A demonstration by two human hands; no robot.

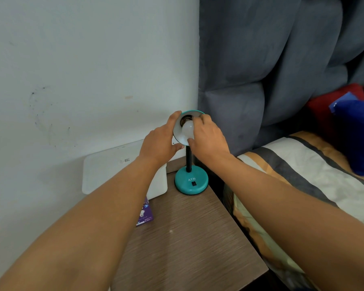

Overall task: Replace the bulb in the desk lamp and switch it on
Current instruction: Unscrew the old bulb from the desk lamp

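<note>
Your left hand (159, 143) cups the rim of the teal lamp shade (178, 133), fingers curled over its top edge and thumb under its lower edge, holding it tilted toward you. Your right hand (207, 135) pinches the white bulb (187, 129), thumb beneath the globe and fingers over its far side. The bulb sits at the mouth of the shade with its base pointing at the dark threaded socket (186, 118); whether the threads have caught, or which way it is turning, cannot be told here. So the step in hand is the bulb at the socket, probably being screwed.

Next, keep the shade braced, hold the bulb square to the socket and turn it gently until it seats, without squeezing the globe. The black rocker switch (194, 183) on the lamp base (191, 182), standing on the wooden worktop (187, 238), comes afterwards. A purple bulb box (145, 215) lies by your left forearm.
</note>
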